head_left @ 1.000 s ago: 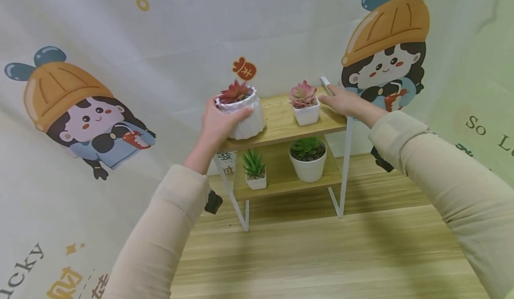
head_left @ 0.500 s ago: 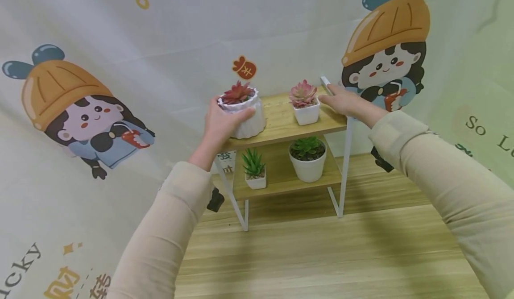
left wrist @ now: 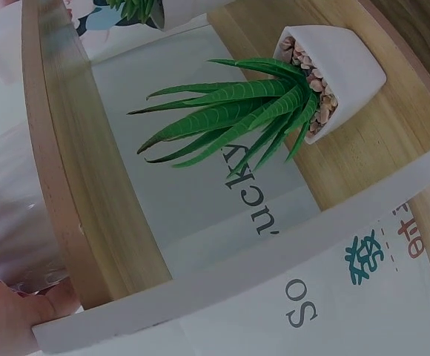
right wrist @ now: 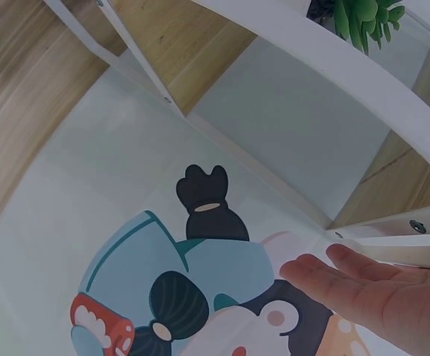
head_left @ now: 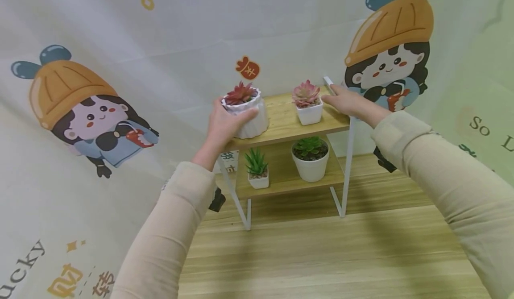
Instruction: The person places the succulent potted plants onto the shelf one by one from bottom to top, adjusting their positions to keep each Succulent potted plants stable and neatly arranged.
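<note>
My left hand grips a white ribbed pot holding a red succulent, at the left end of the upper shelf. The thumb lies across the near side of the pot; the other fingers are mostly hidden behind it. My right hand rests on the right end of that shelf, its thumb close to a small square white pot with a pink succulent. In the right wrist view its fingers reach out fairly straight beside the white metal frame.
On the lower shelf stand a spiky green aloe-like plant in a square white pot and a green succulent in a round white pot. Behind the rack hangs a printed cloth. A wood-grain surface lies below.
My left hand and the ribbed pot have shifted slightly right, the pot standing a little more upright. The head view has also moved slightly. My right hand has stayed at the shelf's end.
</note>
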